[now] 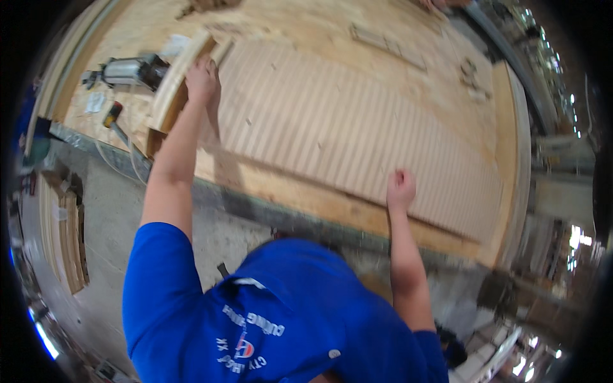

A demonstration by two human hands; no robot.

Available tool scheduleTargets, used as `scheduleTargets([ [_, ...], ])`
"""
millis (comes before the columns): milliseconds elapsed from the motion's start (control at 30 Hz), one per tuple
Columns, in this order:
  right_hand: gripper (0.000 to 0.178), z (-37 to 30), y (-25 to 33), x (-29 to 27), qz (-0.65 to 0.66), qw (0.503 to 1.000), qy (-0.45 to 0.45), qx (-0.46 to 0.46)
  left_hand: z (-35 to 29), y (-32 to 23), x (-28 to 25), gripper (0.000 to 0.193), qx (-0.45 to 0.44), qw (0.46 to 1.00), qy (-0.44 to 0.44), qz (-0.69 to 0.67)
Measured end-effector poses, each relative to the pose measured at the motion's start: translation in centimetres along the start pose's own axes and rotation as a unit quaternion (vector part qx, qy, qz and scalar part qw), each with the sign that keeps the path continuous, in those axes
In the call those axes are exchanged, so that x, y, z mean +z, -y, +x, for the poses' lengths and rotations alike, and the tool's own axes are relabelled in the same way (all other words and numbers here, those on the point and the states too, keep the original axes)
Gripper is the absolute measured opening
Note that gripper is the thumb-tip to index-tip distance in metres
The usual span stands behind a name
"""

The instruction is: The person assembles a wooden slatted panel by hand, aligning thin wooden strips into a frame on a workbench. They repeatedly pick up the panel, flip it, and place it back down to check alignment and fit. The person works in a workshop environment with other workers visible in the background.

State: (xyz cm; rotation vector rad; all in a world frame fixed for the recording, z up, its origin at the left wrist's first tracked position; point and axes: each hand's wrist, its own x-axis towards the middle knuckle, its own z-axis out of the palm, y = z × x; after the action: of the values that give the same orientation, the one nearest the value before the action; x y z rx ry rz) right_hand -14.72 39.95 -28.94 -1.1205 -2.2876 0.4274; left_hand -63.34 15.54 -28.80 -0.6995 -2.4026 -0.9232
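Note:
A wide panel of light wooden slats [300,115], marked with small dark spots, lies flat on a plywood-topped bench. At its left end my left hand [203,80] is closed over the edge of a wooden rail [174,86], fingers curled and arm stretched out. Over the panel's near edge, right of the middle, my right hand [401,186] makes a fist; whether anything is inside it is hidden. Left of the rail lies a grey and black cylindrical power tool [128,71]. Nearer the bench edge is a yellow and black handled tool [113,116].
A raised wooden border [509,153] stands at the panel's right end. Behind the panel lie a thin wooden frame piece [387,46] and small curved pieces [471,75]. A pale cord [131,153] hangs over the bench edge. Stacked boards [64,236] stand on the floor at left.

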Motion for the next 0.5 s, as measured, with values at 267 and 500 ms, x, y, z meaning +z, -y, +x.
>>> scheduleTargets([
  [267,0.009,-0.1,0.7,-0.9,-0.015,0.999,-0.018,0.040,-17.1,-18.9,-4.8,0.030,0.300,0.904,0.275,-0.134],
  [500,0.011,-0.2,0.4,-0.7,0.006,1.000,-0.008,0.025,-21.1,-20.5,-4.4,0.020,0.288,0.932,0.194,-0.104],
])
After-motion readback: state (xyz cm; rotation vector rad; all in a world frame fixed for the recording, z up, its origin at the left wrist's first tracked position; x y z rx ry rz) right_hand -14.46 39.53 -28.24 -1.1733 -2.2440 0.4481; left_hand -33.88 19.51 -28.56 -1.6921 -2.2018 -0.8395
